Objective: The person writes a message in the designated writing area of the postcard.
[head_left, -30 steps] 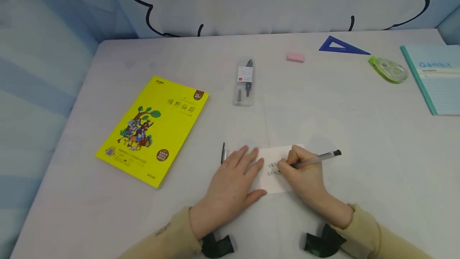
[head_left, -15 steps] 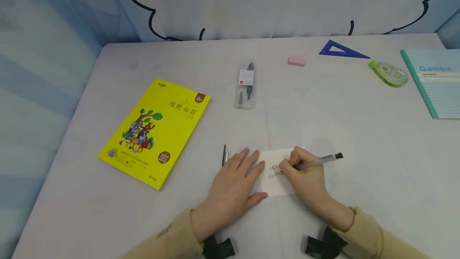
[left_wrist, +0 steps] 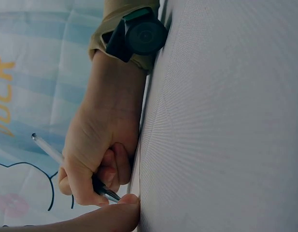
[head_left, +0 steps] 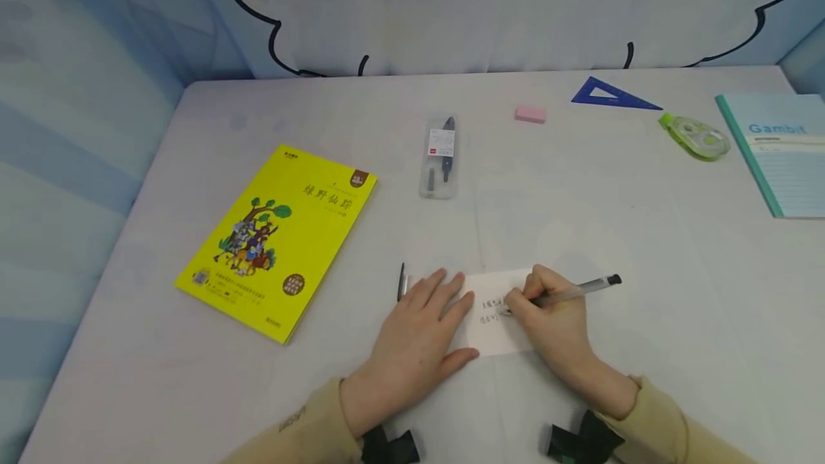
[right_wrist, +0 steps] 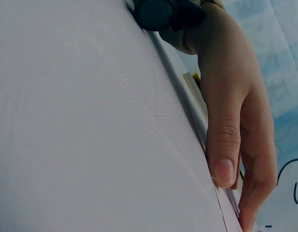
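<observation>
In the head view, a small white sheet of paper (head_left: 499, 341) bears two short rows of handwriting. My right hand (head_left: 559, 324) pinches a pen (head_left: 589, 286) with a clear barrel and a black end, its point at the second row. The left wrist view shows this right hand (left_wrist: 103, 130) from the side, curled fingers round the pen (left_wrist: 48, 149). My left hand (head_left: 415, 346) rests flat on the left part of the paper, fingers spread. Beyond its fingertips lies a thin item with a black strip (head_left: 402, 281), partly hidden. In the right wrist view my left thumb (right_wrist: 223, 150) lies along the surface.
A yellow book (head_left: 277, 242) lies to the left on the white table (head_left: 644, 235). Farther back are a clear compass case (head_left: 440, 170), a pink eraser (head_left: 531, 114), a blue set square (head_left: 612, 95), a green correction tape (head_left: 696, 138) and a light-blue notebook (head_left: 783, 177).
My right hand and pen have shifted slightly to the right, and more writing shows on the paper. The left hand keeps its place there. The head view has tilted a little upward.
</observation>
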### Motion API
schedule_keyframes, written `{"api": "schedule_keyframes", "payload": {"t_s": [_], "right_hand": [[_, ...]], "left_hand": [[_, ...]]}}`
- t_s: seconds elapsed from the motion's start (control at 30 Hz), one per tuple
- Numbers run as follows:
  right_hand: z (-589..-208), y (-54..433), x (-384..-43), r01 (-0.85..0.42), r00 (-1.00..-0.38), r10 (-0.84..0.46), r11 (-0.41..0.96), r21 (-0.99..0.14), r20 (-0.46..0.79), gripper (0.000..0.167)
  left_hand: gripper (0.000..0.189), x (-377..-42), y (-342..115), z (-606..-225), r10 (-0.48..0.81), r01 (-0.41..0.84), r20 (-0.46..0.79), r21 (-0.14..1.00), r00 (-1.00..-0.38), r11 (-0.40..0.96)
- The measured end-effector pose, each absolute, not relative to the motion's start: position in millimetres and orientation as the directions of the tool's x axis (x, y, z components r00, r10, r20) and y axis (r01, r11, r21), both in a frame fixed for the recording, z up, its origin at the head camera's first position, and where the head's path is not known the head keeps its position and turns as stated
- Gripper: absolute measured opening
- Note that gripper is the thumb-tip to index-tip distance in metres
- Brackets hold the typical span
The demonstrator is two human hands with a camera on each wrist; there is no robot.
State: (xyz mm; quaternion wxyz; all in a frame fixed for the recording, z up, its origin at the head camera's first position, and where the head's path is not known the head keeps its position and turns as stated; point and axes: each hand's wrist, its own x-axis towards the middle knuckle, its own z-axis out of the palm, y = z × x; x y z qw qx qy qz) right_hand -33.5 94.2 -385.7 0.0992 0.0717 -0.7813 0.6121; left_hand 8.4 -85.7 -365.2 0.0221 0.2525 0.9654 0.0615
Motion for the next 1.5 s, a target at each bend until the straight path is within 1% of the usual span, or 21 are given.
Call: {"api": "schedule_keyframes", "payload": {"t_s": [0.3,0.57,0.87,1.1,1.37,1.5], "right_hand": [[-383.1,95.4,-29.9,-0.221,-0.973,-0.001,0.275,-0.936,0.230,0.036],[-385.5,96.1,-31.2,-0.197,-0.974,0.061,0.232,-0.953,0.217,0.038],[-385.9,95.8,-31.8,-0.218,-0.973,0.025,0.219,-0.951,0.229,0.038],[-387.4,93.0,-32.8,-0.259,-0.965,-0.013,0.202,-0.945,0.262,0.040],[-388.5,94.5,-33.1,-0.236,-0.969,0.042,0.162,-0.958,0.245,0.038],[-387.9,95.0,-32.8,-0.209,-0.973,0.059,0.195,-0.958,0.224,0.038]], "left_hand": [[0.064,7.6,-84.6,-365.7,0.505,0.501,-0.005,0.124,-0.863,0.857],[0.064,6.5,-83.0,-366.4,0.505,0.502,0.005,0.122,-0.863,0.856],[0.064,6.6,-83.4,-366.3,0.502,0.499,-0.001,0.112,-0.865,0.860],[0.064,7.9,-86.1,-366.2,0.487,0.481,-0.017,0.122,-0.873,0.868],[0.065,8.5,-86.1,-366.9,0.483,0.476,-0.026,0.129,-0.875,0.870],[0.065,8.9,-85.8,-367.2,0.481,0.471,-0.048,0.141,-0.875,0.871]]}}
